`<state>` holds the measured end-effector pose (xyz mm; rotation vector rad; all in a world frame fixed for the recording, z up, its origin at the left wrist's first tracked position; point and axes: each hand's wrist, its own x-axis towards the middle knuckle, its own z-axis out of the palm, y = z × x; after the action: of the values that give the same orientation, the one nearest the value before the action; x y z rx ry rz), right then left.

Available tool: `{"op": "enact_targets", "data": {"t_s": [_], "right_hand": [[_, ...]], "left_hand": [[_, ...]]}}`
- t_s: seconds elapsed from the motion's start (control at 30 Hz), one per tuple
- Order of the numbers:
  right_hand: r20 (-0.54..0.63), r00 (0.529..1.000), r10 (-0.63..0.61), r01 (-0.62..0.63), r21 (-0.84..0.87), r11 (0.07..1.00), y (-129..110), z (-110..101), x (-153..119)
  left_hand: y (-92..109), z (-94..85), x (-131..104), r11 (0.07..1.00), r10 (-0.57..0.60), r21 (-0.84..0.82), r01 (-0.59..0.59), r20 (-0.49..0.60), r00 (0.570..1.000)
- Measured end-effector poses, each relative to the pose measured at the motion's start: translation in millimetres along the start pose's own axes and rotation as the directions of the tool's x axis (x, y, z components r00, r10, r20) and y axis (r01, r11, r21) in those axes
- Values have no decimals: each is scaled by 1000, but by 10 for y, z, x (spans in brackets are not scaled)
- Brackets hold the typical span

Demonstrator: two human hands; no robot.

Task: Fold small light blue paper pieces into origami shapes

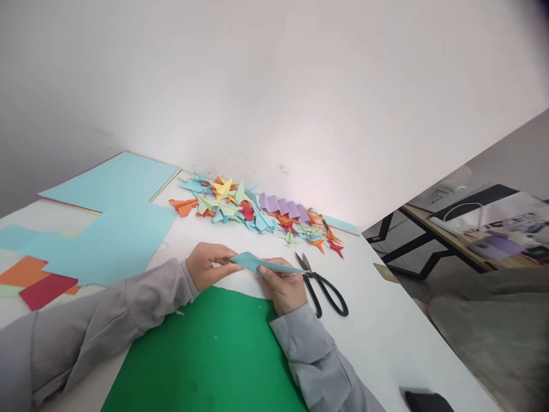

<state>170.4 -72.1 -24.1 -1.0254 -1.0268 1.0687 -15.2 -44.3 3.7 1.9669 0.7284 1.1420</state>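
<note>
A folded piece of light blue paper (pixel 251 261) is held in the air between my two hands, above the far edge of a green mat (pixel 206 349). My left hand (pixel 210 265) pinches its left end between thumb and fingertips. Around the right part of the paper, my right hand (pixel 285 284) is closed, thumb on the near side and fingers partly hidden behind. Black-handled scissors (pixel 328 292) lie just right of my right hand, blades parted. Beyond my hands lies a heap of small folded paper shapes (pixel 231 209) in several colours.
Large light blue sheets (pixel 115 240) lie at the left, with orange (pixel 23 272) and red paper squares (pixel 48 290) nearer. A white wall (pixel 274 103) bounds the table (pixel 377 332) at the back. A dark object (pixel 426 400) sits at the near right. Another table (pixel 454 234) stands beyond.
</note>
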Motion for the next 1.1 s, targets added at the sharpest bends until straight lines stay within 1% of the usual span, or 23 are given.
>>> {"op": "enact_targets", "data": {"t_s": [0.1, 0.17, 0.23, 0.27, 0.33, 0.43, 0.53, 0.63, 0.77, 0.83, 0.9, 1.1], "right_hand": [[82, 996, -30, 38, -107, 993, -45, 17, -18], [149, 988, -28, 55, -180, 982, -80, 36, -40], [175, 985, -4, 45, -228, 973, -109, 57, -64], [179, 984, 11, 34, -242, 970, -119, 67, -75], [175, 984, 32, 13, -249, 968, -132, 84, -90], [167, 985, 52, -12, -233, 972, -145, 106, -102], [175, 982, 69, -34, -196, 980, -161, 128, -106], [181, 981, 72, -46, -145, 988, -165, 140, -110], [108, 988, 114, -96, -161, 982, -136, 126, -118], [81, 986, 145, -133, -136, 982, -106, 113, -118], [77, 983, 164, -157, -96, 983, -72, 95, -110], [74, 988, 132, -127, -72, 989, -19, 48, -75]], "left_hand": [[-29, 24, -4, 998, -21, 58, 21, 7, 1000], [-53, 39, -11, 996, -43, 81, 42, 6, 999], [-68, 51, -17, 993, -101, 61, 100, 18, 995], [-69, 55, -19, 989, -145, 38, 143, 41, 989], [-56, 61, -20, 973, -230, -12, 232, 95, 969], [-20, 67, -16, 949, -295, -68, 306, 139, 945], [6, 66, -9, 935, -317, -120, 334, 140, 938], [7, 57, -1, 914, -339, -177, 366, 166, 926], [-4, 43, 16, 862, -386, -256, 437, 228, 894], [-2, 39, 26, 833, -411, -286, 474, 253, 876], [3, 37, 33, 814, -428, -305, 493, 258, 866], [2, 33, 43, 802, -448, -310, 511, 254, 857]]}}
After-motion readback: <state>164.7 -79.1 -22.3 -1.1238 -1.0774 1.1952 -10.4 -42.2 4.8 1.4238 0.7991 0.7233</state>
